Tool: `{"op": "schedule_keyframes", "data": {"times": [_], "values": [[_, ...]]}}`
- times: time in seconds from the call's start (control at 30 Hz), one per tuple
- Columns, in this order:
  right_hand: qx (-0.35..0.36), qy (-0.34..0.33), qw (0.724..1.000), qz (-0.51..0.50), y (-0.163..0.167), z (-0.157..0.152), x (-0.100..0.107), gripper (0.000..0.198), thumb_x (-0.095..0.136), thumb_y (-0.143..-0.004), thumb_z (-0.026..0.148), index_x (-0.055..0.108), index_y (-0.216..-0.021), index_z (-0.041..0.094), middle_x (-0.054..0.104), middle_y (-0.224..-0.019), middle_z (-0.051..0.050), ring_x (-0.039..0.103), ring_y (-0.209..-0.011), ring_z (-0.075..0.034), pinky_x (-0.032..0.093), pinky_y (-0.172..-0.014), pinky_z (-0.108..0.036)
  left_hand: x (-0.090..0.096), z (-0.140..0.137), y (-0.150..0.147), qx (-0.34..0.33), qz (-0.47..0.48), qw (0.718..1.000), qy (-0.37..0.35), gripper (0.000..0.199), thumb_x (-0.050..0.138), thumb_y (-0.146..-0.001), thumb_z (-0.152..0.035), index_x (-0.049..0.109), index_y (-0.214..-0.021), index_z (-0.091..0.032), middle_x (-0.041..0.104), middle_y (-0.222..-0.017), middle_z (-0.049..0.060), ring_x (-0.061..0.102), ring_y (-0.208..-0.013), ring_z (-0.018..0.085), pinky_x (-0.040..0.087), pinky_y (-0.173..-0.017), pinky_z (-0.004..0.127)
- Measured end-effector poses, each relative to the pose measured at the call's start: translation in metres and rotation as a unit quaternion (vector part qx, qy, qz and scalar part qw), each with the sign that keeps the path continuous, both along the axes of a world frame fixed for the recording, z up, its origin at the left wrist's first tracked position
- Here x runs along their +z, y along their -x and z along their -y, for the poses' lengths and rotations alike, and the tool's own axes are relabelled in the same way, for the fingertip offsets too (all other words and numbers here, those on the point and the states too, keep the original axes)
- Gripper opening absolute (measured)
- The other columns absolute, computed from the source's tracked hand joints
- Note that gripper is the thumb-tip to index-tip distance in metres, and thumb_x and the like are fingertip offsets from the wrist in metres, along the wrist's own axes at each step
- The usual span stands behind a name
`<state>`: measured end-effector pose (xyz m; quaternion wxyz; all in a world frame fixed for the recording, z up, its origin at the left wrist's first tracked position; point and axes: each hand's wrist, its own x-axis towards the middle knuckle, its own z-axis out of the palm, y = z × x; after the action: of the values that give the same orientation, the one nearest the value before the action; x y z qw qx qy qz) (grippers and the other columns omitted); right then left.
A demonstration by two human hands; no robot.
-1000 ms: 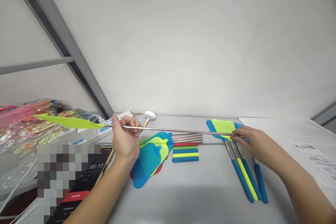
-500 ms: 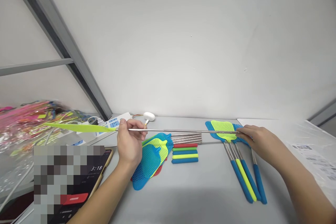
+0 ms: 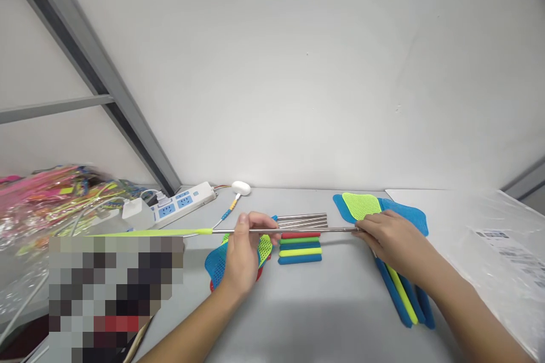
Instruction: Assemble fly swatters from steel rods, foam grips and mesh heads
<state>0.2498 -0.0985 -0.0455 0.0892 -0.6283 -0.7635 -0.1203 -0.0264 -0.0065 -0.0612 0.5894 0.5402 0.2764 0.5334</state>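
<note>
A fly swatter [image 3: 306,231] with a lime-yellow head and a thin metal telescopic rod lies level across both hands, its head edge-on at the left. My left hand [image 3: 244,252] pinches the rod near the head. My right hand [image 3: 392,238] is closed on the rod's far end. Beneath my left hand, partly hidden by it, is a stack of blue, yellow and red swatter heads [image 3: 216,264]. Several bare metal rods [image 3: 303,219] lie beside coloured handle grips [image 3: 300,258]. Finished-looking swatters with blue and yellow grips [image 3: 394,289] lie under my right hand.
A phone [image 3: 114,295], mostly blurred out, stands at the lower left. Behind it are a power strip [image 3: 183,204] with plugs, a small white device [image 3: 241,188] on a cable, and plastic bags of colourful strands [image 3: 63,198]. Clear plastic wrapping [image 3: 502,272] covers the right side.
My hands have come closer together, and the rod between them looks shorter. My left hand moved right and slightly down; my right hand moved left.
</note>
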Motion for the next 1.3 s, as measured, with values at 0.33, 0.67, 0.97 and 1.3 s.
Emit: {"op": "schedule_keyframes", "data": {"times": [0.33,0.67,0.97,1.3], "values": [[-0.037,0.065,0.979,-0.192,-0.006,0.002,0.005,0.029,0.042,-0.098,0.035,0.069,-0.095,0.025,0.070,-0.091,-0.004,0.064,-0.083,-0.020,0.048,-0.068,-0.030,0.007,-0.007,0.003,-0.031,-0.013,0.999,0.005,0.051,0.030,-0.095,-0.059,0.062,-0.092,-0.020,0.060,-0.082,0.003,0.053,-0.066,0.013,0.045,-0.068,0.028],[-0.107,0.062,0.970,-0.207,-0.033,0.009,0.016,0.045,0.043,-0.094,0.052,0.070,-0.073,0.023,0.063,-0.063,-0.002,0.057,-0.058,-0.018,0.038,-0.051,-0.028,0.019,-0.005,0.003,-0.005,0.159,0.983,0.088,0.049,0.032,-0.092,-0.064,0.036,-0.134,-0.040,0.060,-0.112,0.006,0.056,-0.064,0.013,0.049,-0.064,0.031],[-0.146,0.054,0.973,-0.170,-0.027,0.006,0.007,0.047,0.044,-0.091,0.057,0.054,-0.061,0.022,0.053,-0.055,0.001,0.050,-0.054,-0.016,0.028,-0.050,-0.027,0.011,-0.009,0.004,0.119,0.114,0.986,0.039,0.043,0.035,-0.095,-0.052,0.055,-0.122,-0.025,0.065,-0.103,0.007,0.048,-0.055,0.009,0.044,-0.055,0.024],[-0.115,0.040,0.979,-0.163,0.012,0.000,0.000,0.058,0.036,-0.091,0.066,0.033,-0.056,0.020,0.046,-0.049,0.001,0.040,-0.048,-0.014,0.019,-0.051,-0.028,0.006,0.016,-0.006,0.074,0.089,0.992,0.051,0.055,0.025,-0.096,-0.056,0.031,-0.144,-0.030,0.072,-0.095,0.007,0.048,-0.051,0.012,0.044,-0.059,0.029]]}}
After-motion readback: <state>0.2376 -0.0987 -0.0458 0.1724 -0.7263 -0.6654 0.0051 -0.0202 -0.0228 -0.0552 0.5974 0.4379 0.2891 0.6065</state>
